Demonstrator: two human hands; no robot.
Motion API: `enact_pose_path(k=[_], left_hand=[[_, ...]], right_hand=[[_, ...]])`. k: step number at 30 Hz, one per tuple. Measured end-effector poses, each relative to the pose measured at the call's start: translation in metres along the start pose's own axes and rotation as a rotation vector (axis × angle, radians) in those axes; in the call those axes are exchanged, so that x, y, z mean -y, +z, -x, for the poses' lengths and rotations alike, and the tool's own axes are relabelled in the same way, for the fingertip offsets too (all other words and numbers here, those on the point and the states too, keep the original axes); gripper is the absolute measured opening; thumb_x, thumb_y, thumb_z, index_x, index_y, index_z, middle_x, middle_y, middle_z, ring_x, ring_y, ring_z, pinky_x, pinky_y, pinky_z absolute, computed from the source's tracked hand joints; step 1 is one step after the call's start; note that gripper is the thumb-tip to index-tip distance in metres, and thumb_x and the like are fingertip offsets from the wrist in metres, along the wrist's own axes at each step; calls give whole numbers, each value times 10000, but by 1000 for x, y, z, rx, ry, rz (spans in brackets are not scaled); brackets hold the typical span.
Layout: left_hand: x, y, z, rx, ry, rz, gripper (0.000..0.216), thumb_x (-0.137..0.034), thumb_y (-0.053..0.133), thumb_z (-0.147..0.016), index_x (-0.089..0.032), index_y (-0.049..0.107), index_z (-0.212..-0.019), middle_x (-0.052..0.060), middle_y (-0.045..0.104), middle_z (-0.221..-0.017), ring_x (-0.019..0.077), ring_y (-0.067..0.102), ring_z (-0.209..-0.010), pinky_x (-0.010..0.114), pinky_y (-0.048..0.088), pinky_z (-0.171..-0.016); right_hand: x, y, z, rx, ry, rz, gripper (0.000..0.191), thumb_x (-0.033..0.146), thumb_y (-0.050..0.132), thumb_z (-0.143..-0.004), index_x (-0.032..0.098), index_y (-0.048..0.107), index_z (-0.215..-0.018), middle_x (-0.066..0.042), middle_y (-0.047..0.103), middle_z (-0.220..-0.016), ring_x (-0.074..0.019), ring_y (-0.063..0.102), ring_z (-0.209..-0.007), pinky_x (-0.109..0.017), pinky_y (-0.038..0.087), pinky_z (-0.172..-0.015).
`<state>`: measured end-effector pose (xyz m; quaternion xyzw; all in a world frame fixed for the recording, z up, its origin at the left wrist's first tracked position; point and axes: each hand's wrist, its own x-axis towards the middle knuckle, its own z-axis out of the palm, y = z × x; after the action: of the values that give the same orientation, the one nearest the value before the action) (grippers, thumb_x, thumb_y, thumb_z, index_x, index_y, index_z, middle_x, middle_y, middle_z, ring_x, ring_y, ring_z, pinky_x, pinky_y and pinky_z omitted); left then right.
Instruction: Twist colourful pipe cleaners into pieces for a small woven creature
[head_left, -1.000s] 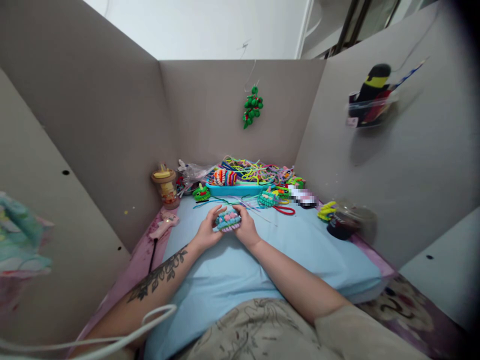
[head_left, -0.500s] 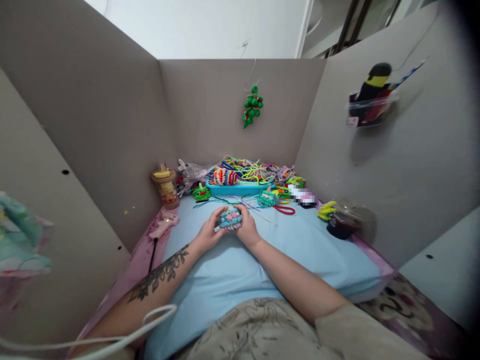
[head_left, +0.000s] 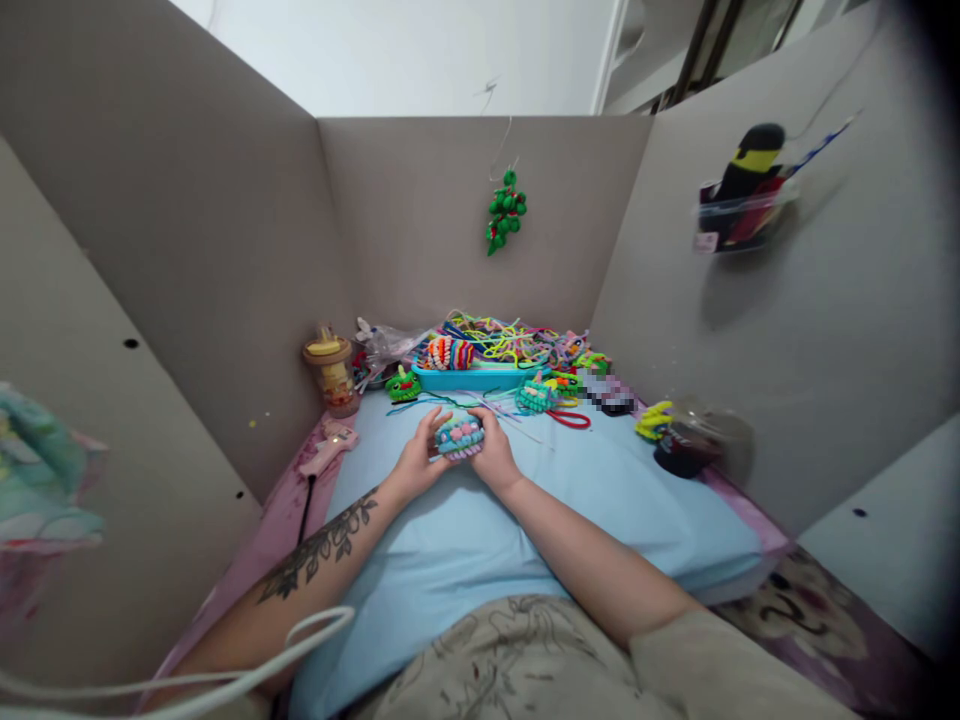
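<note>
Currently, both hands are engaged on one small knobbly piece [head_left: 460, 437], blue with pink bumps and a lilac lower band, over the middle of the table [head_left: 600, 510], short of the clutter at the far edge.

Left hand [head_left: 418, 460]: fingers curled about the piece's left side, thumb low. Right hand [head_left: 496, 458]: fingers bent round the right side, masking part of it. Grasp is shared; whether the piece touches the cloth, cannot tell.

Step (judged): turning or shaping the piece by fingertip; no tool seen in either hand.

Next move (judged): calls for a light grip that does not flatten the bumps, and for one hand to take full support if the other is to be freed for a strand or tool.

Layout: turquoise tray [head_left: 480, 381] along the far edge, heaped with cords [head_left: 510, 342], striped piece [head_left: 450, 353] at its left end. Green piece [head_left: 403, 385] by the tray's near left corner; red loop [head_left: 572, 421] past its near right corner. Pink tool [head_left: 330, 447], possibly a glue gun, at the table's left edge; dark container [head_left: 681, 452] at the right edge.
</note>
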<state>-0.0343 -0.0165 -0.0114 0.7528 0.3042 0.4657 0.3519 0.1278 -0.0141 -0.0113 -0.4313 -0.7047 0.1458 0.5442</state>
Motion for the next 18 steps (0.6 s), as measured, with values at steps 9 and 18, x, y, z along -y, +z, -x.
enact_pose_path(k=[9,18], left_hand=[[14,-16,-5,-64,-233,-449,810,-37,505,-678,-273,200,-1390,67,527,-1265,234,543,-1091,349,443,-881],[18,-20,-3,-140,-198,-393,724,-24,454,-680,-223,302,-1359,100,558,-1223,226,511,-1135,383,407,-937]], right_hand=[[-28,-9,-16,385,-67,-107,633,7,465,-592,164,422,-1203,-108,460,-1152,-192,488,-1048,-349,444,-882],[-37,-10,-17,392,39,-101,670,-72,385,-569,171,459,-1188,-93,542,-1129,-165,539,-1011,-336,447,-866]])
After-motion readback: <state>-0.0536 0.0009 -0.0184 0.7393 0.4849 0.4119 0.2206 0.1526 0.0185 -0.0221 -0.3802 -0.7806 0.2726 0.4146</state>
